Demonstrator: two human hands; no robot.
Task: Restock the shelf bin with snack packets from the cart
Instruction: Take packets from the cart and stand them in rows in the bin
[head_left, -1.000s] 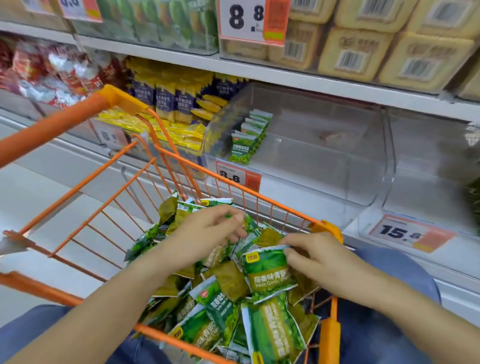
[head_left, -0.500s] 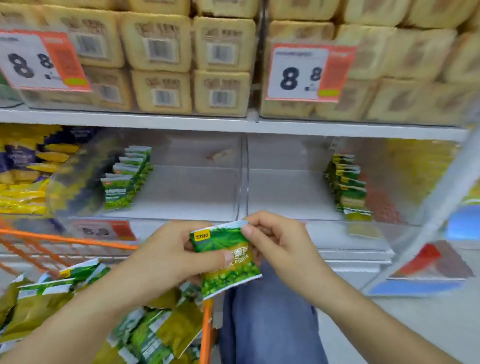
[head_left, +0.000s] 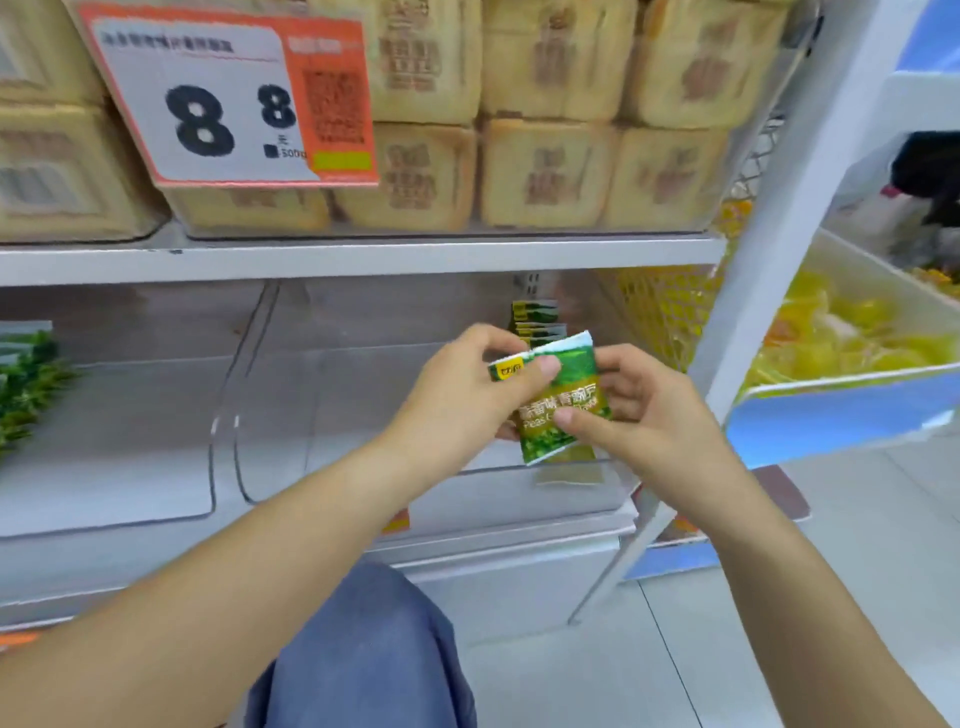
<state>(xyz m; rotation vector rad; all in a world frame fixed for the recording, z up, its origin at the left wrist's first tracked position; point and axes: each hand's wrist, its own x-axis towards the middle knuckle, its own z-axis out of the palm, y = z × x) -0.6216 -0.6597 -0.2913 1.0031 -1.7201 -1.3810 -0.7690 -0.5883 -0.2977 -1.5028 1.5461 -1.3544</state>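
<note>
The scene was a shop aisle with a pale tiled floor (head_left: 727, 649) and a white metal shelf unit (head_left: 363, 257) facing the person. A slanted white upright (head_left: 810, 182) closed the unit on the right. On the upper shelf stood stacked tan wrapped packs (head_left: 550, 171), and a large price card (head_left: 228, 98) reading 8.8 hung in front of them.

Below, the shelf carried clear plastic bins. The right-hand clear bin (head_left: 415, 483) held a short row of green packets (head_left: 535, 319) standing on edge at the back right. The bin to its left (head_left: 130, 467) showed more green packets (head_left: 26, 384) at the frame's left edge. Right of the upright, a separate white tray (head_left: 841, 384) held yellow sweets (head_left: 852, 338), blurred.

The person held one green snack packet (head_left: 556, 395) upright in front of the right-hand bin, just before the standing row. The left hand (head_left: 467, 395) pinched its upper left corner, thumb across the front and fingers curled behind. The right hand (head_left: 654, 415) gripped its right side, thumb pressed on the printed face and fingers curled behind. Both forearms reached up from the bottom of the view, and a knee in blue fabric (head_left: 363, 649) showed between them. The cart was out of view.
</note>
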